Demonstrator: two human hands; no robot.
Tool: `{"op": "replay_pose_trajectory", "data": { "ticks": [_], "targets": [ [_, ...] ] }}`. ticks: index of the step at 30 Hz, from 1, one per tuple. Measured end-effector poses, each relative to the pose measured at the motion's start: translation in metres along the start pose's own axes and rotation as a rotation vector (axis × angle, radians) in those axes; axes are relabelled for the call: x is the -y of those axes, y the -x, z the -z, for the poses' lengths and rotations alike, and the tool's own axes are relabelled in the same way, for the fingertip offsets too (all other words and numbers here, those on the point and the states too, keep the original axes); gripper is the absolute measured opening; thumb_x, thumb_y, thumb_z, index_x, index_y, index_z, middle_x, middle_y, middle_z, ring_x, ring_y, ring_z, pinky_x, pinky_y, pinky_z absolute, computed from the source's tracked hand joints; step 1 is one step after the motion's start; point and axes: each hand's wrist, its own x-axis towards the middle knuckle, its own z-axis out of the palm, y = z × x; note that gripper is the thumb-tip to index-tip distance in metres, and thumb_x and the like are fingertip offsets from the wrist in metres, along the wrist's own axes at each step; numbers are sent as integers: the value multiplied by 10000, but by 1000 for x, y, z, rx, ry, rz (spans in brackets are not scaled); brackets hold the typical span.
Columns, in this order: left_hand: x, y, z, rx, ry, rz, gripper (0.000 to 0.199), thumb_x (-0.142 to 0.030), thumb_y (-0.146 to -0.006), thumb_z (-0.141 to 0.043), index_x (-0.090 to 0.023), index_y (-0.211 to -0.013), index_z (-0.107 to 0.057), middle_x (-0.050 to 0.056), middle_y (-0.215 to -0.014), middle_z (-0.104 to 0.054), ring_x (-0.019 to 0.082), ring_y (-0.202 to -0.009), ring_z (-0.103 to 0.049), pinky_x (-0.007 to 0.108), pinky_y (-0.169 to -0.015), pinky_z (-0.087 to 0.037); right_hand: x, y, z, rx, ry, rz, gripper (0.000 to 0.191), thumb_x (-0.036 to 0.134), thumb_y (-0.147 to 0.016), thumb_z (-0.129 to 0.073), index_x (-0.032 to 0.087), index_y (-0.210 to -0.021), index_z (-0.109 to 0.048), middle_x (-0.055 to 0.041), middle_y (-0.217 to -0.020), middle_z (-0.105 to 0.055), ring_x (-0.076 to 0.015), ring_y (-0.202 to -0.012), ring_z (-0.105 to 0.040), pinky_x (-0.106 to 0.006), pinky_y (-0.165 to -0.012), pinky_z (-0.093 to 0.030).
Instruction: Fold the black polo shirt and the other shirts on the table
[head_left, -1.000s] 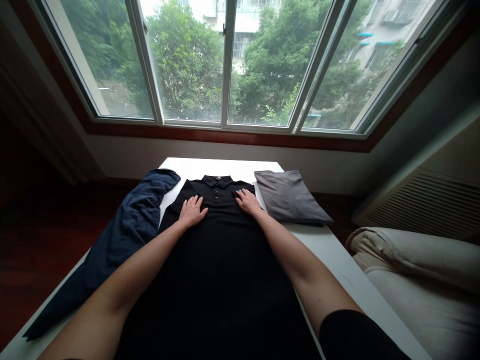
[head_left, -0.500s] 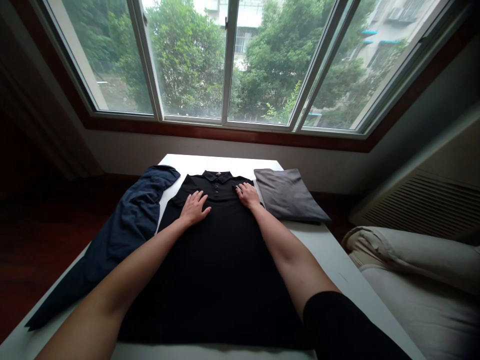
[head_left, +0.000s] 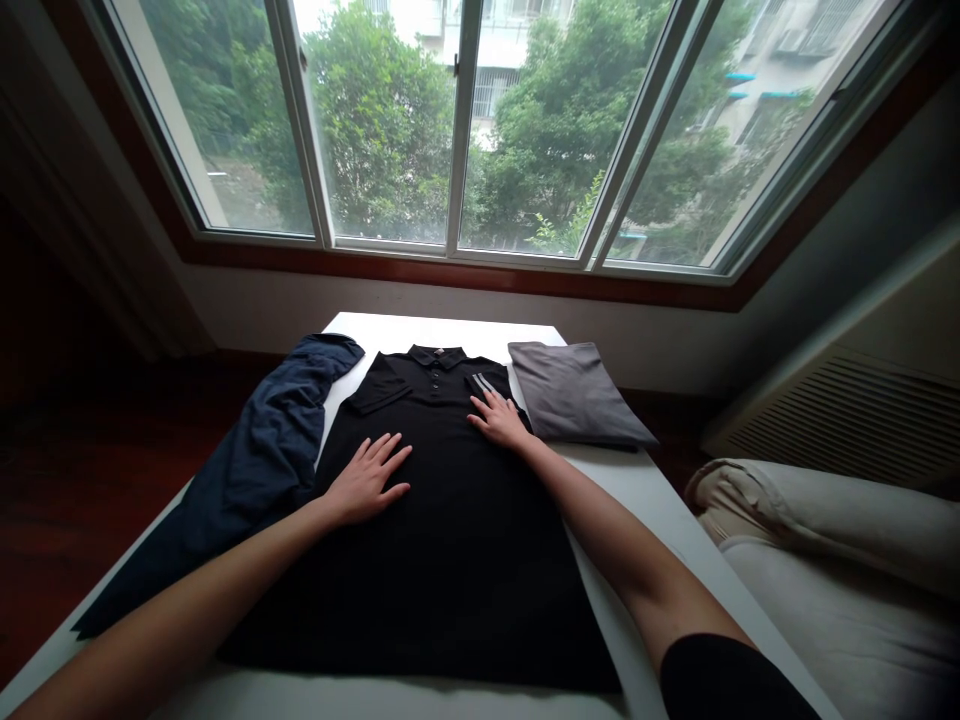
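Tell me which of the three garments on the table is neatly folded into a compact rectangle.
The grey garment at the far right of the white table. The black polo shirt lies spread flat; the navy garment lies crumpled over the left edge.

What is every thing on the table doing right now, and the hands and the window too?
black polo shirt: spread flat, collar buttoned
left hand: open, flat on the black polo shirt
right hand: open, flat on the black polo shirt
navy garment: rumpled, hanging over the table edge
grey garment: folded flat
white table: holding all three garments
window: looks closed
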Motion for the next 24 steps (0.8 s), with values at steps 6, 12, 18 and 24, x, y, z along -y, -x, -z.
{"op": "replay_pose_trajectory", "data": {
  "ticks": [6,12,18,24],
  "targets": [
    [-21,35,10,10,29,-34,720,-616,-1010,-489,-354,-1654,-303,39,-1733,-206,294,-1598,-200,520,-1297,-153,-3,22,-3,-52,-13,46,641,631,-1062,-384,332,-1628,-364,-83,-1729,-214,-280,-1596,-150,-565,-1255,-150],
    [-31,72,17,45,78,-127,740,-602,-999,-518,-402,-1660,-253,8,-1732,-191,289,-1597,-205,528,-1301,-155,-3,24,6,-150,-73,12,563,518,-1053,-464,277,-1562,-482,-101,-1601,-464,-269,-1461,-426,-416,-1208,-321],
    [-66,59,24,49,159,-96,675,-475,-968,-603,-346,-1603,-414,62,-1697,-323,307,-1558,-311,557,-1289,-211,-32,-14,45,-286,-329,-217,351,345,-1010,-513,224,-1274,-710,-97,-1327,-690,-268,-1257,-604,-367,-1107,-431],
    [-176,23,22,94,292,-578,572,-490,-965,-605,-263,-1483,-517,115,-1568,-498,316,-1451,-441,526,-1222,-332,-52,-48,75,-218,-565,-322,343,292,-1021,-439,164,-1096,-748,-107,-1110,-764,-251,-1064,-703,-354,-931,-552]
  ]
}}
